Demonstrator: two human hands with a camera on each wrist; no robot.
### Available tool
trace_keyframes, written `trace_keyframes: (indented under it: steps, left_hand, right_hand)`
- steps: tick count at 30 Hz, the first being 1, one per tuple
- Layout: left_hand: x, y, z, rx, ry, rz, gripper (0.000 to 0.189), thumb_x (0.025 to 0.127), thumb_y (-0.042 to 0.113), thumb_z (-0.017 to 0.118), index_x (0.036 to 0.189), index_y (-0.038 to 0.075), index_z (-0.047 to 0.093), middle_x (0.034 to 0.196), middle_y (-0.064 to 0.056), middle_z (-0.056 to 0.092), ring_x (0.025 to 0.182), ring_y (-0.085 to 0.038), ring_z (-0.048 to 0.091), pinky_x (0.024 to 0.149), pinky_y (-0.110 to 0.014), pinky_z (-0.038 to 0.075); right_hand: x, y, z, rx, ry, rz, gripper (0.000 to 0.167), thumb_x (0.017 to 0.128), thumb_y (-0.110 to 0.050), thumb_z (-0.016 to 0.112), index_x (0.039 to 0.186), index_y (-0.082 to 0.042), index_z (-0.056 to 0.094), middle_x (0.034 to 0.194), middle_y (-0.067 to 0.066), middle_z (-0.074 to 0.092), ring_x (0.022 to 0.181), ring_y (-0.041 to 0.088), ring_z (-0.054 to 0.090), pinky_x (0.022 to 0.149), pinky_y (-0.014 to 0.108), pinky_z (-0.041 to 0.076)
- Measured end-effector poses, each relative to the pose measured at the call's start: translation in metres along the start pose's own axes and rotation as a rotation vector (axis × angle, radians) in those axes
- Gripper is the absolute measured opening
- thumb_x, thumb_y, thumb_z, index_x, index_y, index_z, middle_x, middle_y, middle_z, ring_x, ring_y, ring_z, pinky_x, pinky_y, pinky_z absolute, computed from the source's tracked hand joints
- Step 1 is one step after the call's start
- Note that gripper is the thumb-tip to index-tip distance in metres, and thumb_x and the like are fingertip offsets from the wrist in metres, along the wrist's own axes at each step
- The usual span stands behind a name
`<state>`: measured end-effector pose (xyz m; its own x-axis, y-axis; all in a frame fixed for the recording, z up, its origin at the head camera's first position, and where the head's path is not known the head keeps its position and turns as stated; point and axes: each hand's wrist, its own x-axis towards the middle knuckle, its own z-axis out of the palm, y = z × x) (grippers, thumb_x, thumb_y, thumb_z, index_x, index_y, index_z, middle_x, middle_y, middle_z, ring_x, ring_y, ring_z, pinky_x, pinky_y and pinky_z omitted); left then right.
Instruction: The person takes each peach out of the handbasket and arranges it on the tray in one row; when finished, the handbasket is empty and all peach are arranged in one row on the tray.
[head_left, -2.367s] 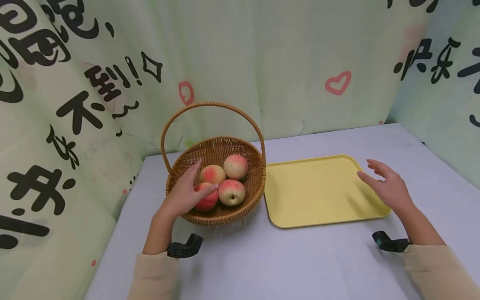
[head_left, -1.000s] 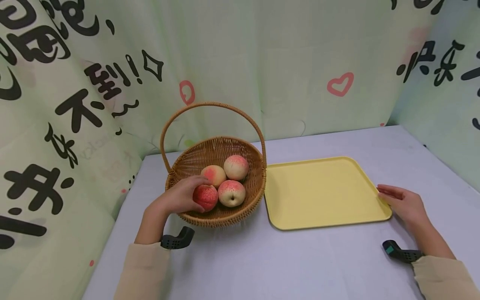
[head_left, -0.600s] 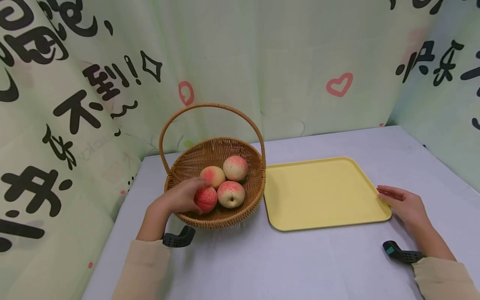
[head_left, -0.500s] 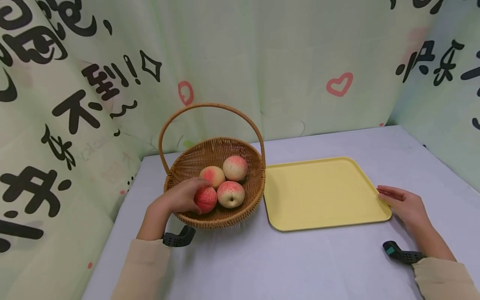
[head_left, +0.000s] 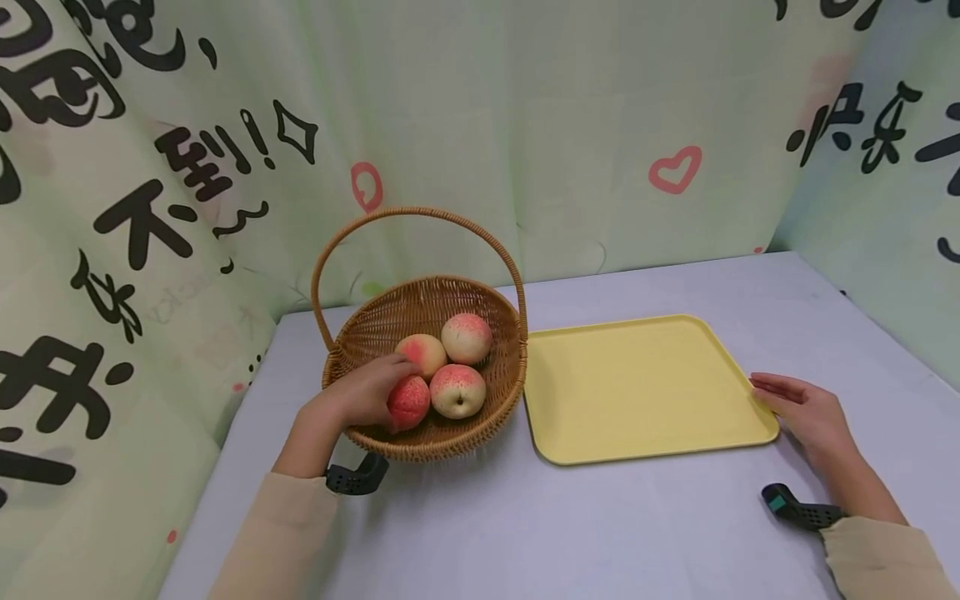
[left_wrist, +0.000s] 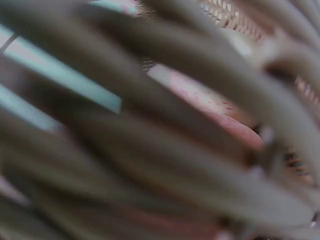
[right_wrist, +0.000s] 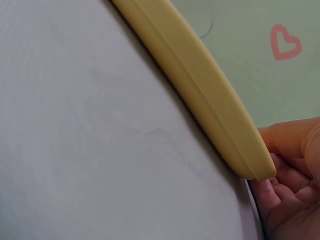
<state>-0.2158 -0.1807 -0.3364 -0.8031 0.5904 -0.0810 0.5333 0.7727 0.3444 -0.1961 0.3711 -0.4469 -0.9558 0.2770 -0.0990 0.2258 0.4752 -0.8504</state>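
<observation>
A brown wicker basket (head_left: 420,450) with a tall arched handle stands left of centre, holding several peaches. My left hand (head_left: 360,393) reaches in over its near left side, thumb and fingers curled round the reddest peach (head_left: 410,404). That peach still sits among the others. In the left wrist view, blurred wicker strands cover most of the picture; a speckled peach (left_wrist: 215,107) shows between them. My right hand (head_left: 806,412) holds the right edge of the yellow tray (head_left: 645,392), thumb and fingers at its rim in the right wrist view.
Other peaches, a pale one (head_left: 467,338), an orange-tinged one (head_left: 422,354) and a front one (head_left: 458,391), lie against the held peach. The tray's left edge meets the basket's side. A printed curtain (head_left: 450,100) rises behind the white table (head_left: 555,533).
From open above basket and tray, my left hand has lowered and taken hold of the red peach, and my right hand has come down onto the tray's edge. Little has moved in the last half second.
</observation>
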Motion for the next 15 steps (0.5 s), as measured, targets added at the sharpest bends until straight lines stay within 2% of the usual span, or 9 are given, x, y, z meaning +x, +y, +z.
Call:
trace_keyframes:
  steps: [5, 9, 15]
  left_hand:
    - [0.0009, -0.0010, -0.0008, 0.061, -0.006, 0.047, 0.062, 0.057, 0.004, 0.081, 0.114, 0.007, 0.058, 0.114, -0.005, 0.052, 0.107, -0.024, 0.048, 0.088, -0.039, 0.042]
    - [0.0014, -0.0021, -0.0007, 0.110, 0.015, 0.088, 0.056, 0.059, 0.009, 0.079, 0.111, 0.007, 0.059, 0.110, -0.005, 0.053, 0.102, -0.024, 0.050, 0.086, -0.038, 0.043]
    - [0.0025, 0.0028, 0.0007, 0.179, 0.020, 0.067, 0.054, 0.060, 0.013, 0.079, 0.110, 0.010, 0.059, 0.108, -0.004, 0.052, 0.097, -0.025, 0.051, 0.080, -0.037, 0.045]
  right_hand:
    - [0.0000, 0.0004, 0.0011, 0.016, 0.010, 0.007, 0.064, 0.088, -0.039, 0.059, 0.131, 0.006, 0.044, 0.082, -0.031, 0.047, 0.081, -0.010, 0.043, 0.063, 0.007, 0.043]
    - [0.0011, 0.0015, 0.0020, 0.004, 0.013, 0.022, 0.067, 0.087, -0.043, 0.059, 0.132, 0.004, 0.044, 0.086, -0.028, 0.047, 0.084, -0.007, 0.043, 0.064, 0.008, 0.043]
    - [0.0035, 0.0031, 0.0001, -0.022, 0.014, 0.021, 0.068, 0.086, -0.045, 0.058, 0.132, 0.003, 0.045, 0.090, -0.025, 0.047, 0.087, -0.004, 0.043, 0.064, 0.008, 0.043]
